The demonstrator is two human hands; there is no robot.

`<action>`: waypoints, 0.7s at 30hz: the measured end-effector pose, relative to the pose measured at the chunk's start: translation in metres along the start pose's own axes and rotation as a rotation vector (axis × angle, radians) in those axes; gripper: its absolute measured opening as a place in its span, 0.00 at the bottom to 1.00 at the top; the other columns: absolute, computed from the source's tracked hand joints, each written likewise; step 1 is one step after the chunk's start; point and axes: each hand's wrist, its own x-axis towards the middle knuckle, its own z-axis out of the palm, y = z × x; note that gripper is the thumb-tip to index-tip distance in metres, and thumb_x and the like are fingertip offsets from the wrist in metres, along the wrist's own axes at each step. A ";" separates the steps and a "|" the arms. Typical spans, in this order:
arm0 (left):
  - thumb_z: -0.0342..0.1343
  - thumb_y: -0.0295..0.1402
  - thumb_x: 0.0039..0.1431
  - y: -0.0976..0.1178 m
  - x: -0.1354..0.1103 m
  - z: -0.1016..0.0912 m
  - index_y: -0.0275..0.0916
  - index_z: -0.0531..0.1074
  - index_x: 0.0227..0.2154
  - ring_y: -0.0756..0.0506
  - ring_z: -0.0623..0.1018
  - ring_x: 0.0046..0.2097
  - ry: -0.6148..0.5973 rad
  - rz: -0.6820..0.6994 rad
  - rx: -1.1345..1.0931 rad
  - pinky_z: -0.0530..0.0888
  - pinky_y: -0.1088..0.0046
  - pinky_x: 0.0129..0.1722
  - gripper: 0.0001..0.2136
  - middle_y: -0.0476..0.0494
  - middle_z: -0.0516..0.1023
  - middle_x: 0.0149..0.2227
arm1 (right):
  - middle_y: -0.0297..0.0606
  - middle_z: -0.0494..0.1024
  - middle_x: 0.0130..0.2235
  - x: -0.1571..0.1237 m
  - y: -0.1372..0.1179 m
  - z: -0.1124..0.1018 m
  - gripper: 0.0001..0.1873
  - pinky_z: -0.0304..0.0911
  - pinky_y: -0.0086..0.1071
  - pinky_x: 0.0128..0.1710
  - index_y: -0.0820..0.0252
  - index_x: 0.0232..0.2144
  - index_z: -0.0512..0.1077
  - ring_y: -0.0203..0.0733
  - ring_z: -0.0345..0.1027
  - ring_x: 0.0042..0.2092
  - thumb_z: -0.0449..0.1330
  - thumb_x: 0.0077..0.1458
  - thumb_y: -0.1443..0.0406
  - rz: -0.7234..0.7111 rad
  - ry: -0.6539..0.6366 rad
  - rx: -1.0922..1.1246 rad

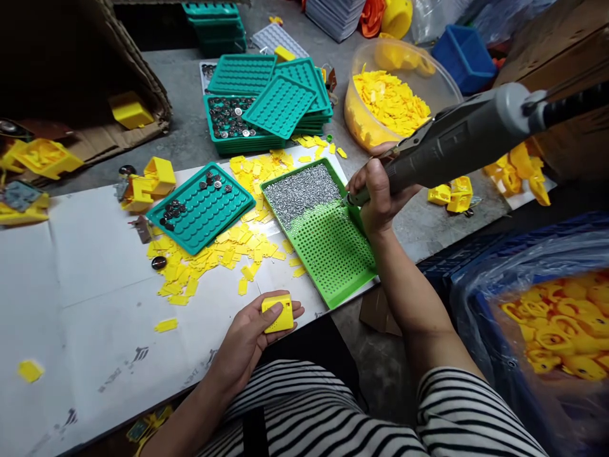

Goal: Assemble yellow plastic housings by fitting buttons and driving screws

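My left hand (pixel 254 327) grips a small yellow plastic case (pixel 278 313) near the table's front edge, thumb across its face. A small square hole shows in the case's upper right corner. My right hand (pixel 383 193) is wrapped round a grey electric screwdriver (pixel 457 136), whose cable runs off to the upper right. The driver's tip points down left over a green perforated tray (pixel 333 254). Small silver screws (pixel 304 190) fill the far part of that tray. Whether a screw sits on the tip is too small to tell.
Loose yellow tabs (pixel 214 260) lie left of the tray, partly under a teal tray (pixel 202 206) with dark round parts. Stacked teal trays (pixel 271 95) and a clear tub (pixel 354 108) of yellow pieces stand behind. A blue crate (pixel 495 343) is at the right; a cardboard box (pixel 137 57) is far left.
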 end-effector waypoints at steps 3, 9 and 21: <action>0.63 0.38 0.55 0.000 0.000 0.000 0.35 0.71 0.46 0.40 0.79 0.51 -0.003 0.003 0.005 0.76 0.70 0.45 0.18 0.34 0.81 0.46 | 0.35 0.69 0.32 0.000 0.001 0.002 0.30 0.62 0.40 0.25 0.46 0.44 0.62 0.39 0.61 0.24 0.51 0.50 0.35 -0.018 0.021 0.049; 0.62 0.37 0.55 -0.001 0.000 0.002 0.35 0.71 0.47 0.39 0.79 0.52 0.010 0.009 -0.045 0.76 0.67 0.48 0.19 0.33 0.81 0.46 | 0.33 0.65 0.28 0.000 0.001 0.002 0.27 0.61 0.36 0.23 0.49 0.39 0.60 0.37 0.59 0.22 0.52 0.50 0.37 -0.052 -0.028 0.056; 0.59 0.33 0.57 0.000 0.002 0.006 0.32 0.72 0.43 0.39 0.80 0.47 0.038 0.138 -0.138 0.73 0.56 0.53 0.12 0.34 0.81 0.42 | 0.27 0.61 0.17 -0.063 -0.123 -0.031 0.12 0.65 0.38 0.18 0.45 0.31 0.65 0.41 0.61 0.17 0.60 0.55 0.49 0.031 -0.449 0.364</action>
